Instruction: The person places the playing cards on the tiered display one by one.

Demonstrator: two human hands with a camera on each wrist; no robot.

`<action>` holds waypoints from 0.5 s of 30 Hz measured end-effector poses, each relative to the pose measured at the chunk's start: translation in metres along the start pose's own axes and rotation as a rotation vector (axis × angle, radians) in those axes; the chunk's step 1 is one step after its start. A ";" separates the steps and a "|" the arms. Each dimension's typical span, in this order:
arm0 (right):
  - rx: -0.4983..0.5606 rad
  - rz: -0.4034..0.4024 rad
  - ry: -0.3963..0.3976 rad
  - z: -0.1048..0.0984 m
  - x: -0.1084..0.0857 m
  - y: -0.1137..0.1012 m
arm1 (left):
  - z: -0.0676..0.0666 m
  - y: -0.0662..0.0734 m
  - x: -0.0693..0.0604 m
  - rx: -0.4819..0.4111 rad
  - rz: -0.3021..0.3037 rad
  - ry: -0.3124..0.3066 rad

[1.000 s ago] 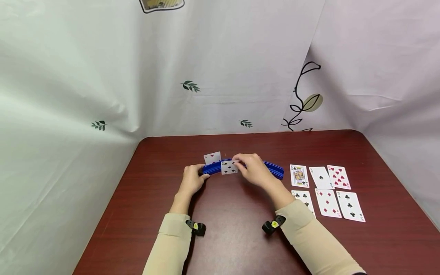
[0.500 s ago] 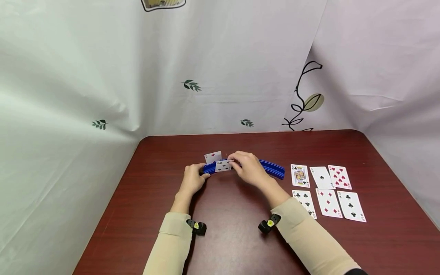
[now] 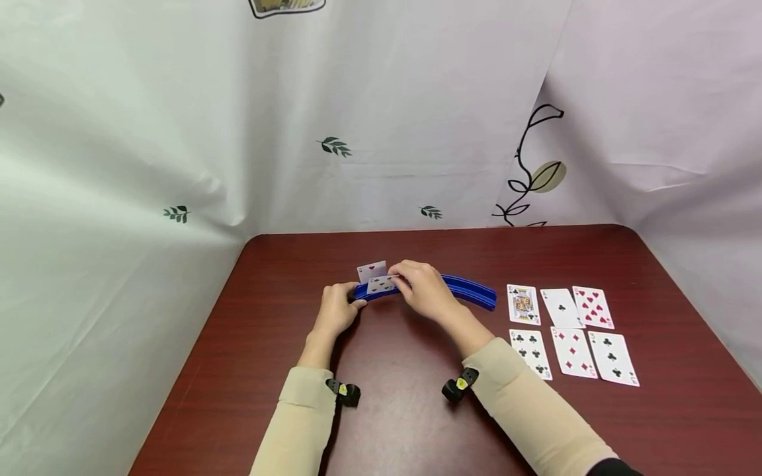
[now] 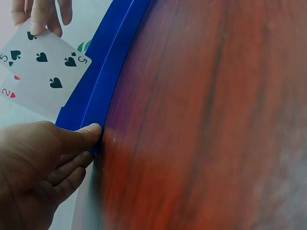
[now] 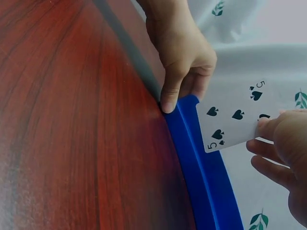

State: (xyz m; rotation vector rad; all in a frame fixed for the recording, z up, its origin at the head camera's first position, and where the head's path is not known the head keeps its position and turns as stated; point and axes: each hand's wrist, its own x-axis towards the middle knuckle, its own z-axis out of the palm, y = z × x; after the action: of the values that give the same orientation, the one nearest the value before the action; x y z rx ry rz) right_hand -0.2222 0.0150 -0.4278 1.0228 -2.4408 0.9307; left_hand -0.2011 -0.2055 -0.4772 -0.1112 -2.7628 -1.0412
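Observation:
A curved blue card holder [image 3: 471,294] lies across the middle of the table. At its left end, my left hand [image 3: 336,309] grips it between thumb and fingers. My right hand [image 3: 426,289] pinches a five of spades [image 5: 235,117] by a corner. The card's lower edge meets the holder near the left hand; how deep it sits in a groove I cannot tell. Behind it a two of hearts [image 3: 372,270] stands upright in the holder, partly covered by the five in the left wrist view.
Face-up cards lie in two rows at the right: a king of clubs [image 3: 524,305], an ace of clubs [image 3: 562,308], a hearts card [image 3: 593,308], a six of clubs [image 3: 530,354], a diamonds card [image 3: 574,352] and a three of clubs [image 3: 614,358]. White cloth hangs around the table.
The right hand has moved left along the holder, bringing the five of spades down and back against it, in front of the two of hearts. The left hand keeps its hold.

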 end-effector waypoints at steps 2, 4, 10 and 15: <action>-0.009 -0.005 0.003 0.001 0.001 0.000 | -0.001 0.000 0.000 0.000 -0.006 -0.001; -0.015 -0.008 0.004 0.003 0.002 0.000 | -0.001 0.001 0.001 0.004 -0.008 -0.001; -0.026 -0.014 0.005 0.009 0.004 0.000 | -0.001 0.001 0.001 -0.003 -0.010 -0.001; -0.035 -0.016 -0.012 0.013 0.005 0.000 | 0.000 0.001 0.000 -0.005 -0.009 -0.005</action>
State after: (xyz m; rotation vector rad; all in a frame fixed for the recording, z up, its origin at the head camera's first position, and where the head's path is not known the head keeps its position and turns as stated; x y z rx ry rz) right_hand -0.2260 0.0031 -0.4348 1.0378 -2.4465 0.8755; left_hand -0.2009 -0.2047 -0.4761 -0.1025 -2.7675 -1.0516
